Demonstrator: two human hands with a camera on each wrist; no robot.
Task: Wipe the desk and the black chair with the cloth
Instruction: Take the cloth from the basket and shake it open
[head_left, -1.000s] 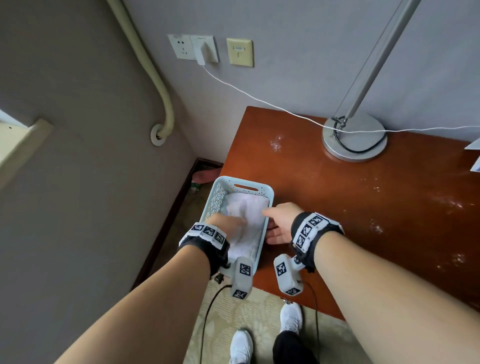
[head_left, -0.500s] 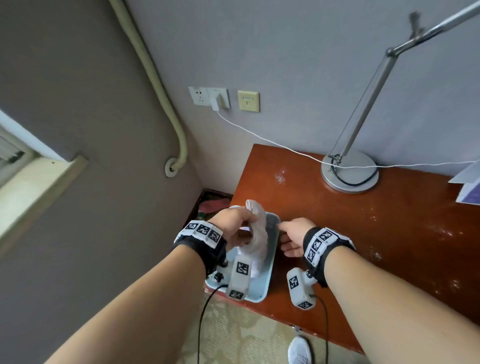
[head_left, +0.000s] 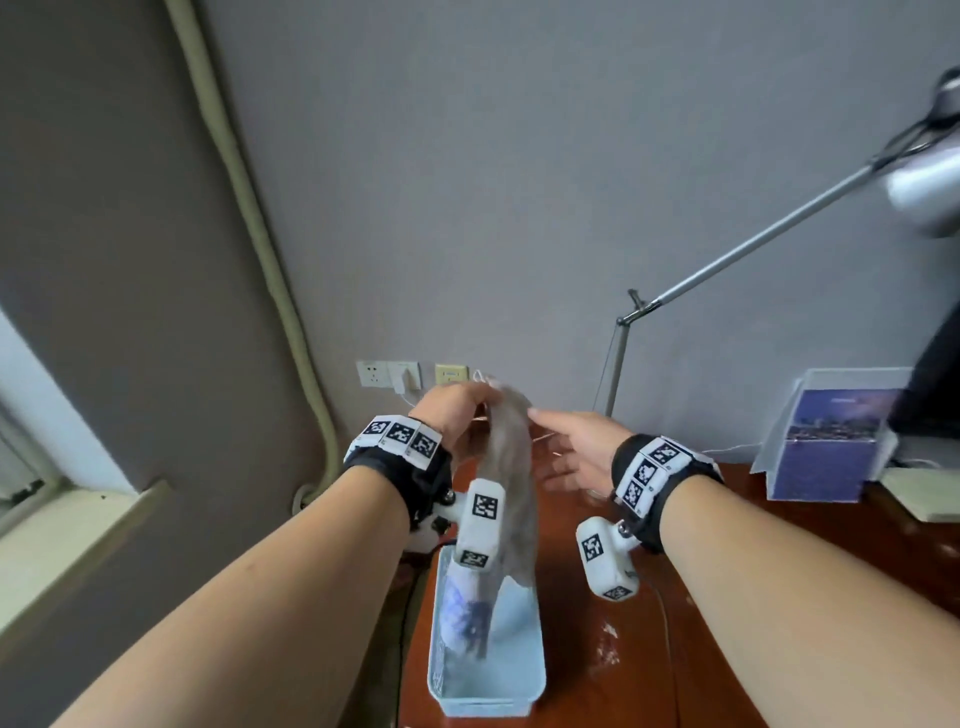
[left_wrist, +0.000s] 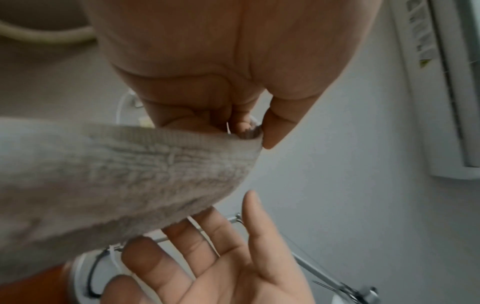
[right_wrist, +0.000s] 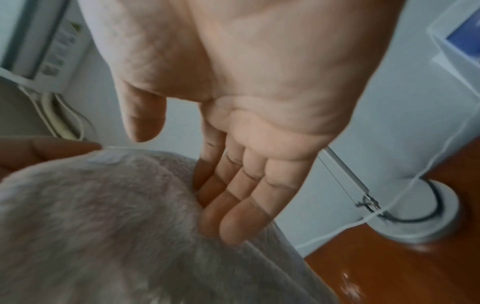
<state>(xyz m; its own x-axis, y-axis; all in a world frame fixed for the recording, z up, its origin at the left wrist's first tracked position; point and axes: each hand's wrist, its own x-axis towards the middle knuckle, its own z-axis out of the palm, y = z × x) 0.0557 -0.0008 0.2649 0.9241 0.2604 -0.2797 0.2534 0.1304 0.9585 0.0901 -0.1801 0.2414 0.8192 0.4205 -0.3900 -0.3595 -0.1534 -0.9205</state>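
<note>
Left hand (head_left: 457, 415) pinches the cloth (head_left: 511, 483), now lifted clear above the basket (head_left: 485, 680) at the tabletop's (head_left: 779, 597) left edge; a second ago it lay inside. Right hand (head_left: 576, 447) open, fingers brushing it. Wiping can begin.

Your arms are bare, with no sleeves. Your left hand (head_left: 457, 415) and your right hand (head_left: 576, 447) each have a wide black band around the wrist. Each band has a row of white squares on top, printed with black blocky patterns. A small white camera box sticks out under each wrist, and it has the same black-and-white squares on it. A thin black cable hangs down from each box.
</note>
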